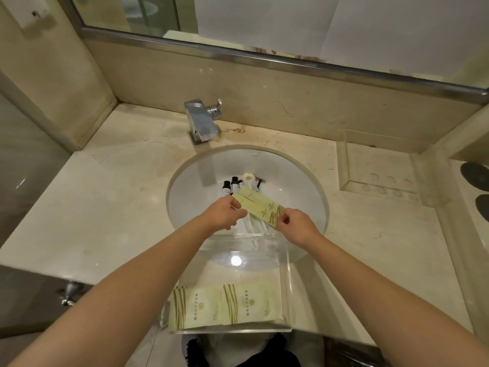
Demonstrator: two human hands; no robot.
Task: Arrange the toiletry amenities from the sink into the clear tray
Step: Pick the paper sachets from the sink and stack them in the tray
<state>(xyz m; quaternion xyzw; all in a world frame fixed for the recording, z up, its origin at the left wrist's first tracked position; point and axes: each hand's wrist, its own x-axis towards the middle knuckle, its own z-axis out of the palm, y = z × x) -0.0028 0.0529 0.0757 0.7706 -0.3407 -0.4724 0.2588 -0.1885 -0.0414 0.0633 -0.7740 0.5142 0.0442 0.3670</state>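
Tray (287, 274) nearest; both hands pinch packets (258, 207) over sink (299, 186).

Two long pale-green packets (260, 209) are over the sink (291, 181); two flat green sachets (225, 305) lie in the one clear tray (284, 274). Three small dark-capped bottles (232, 185) and one razor (259, 182) show; other white items are unclear.
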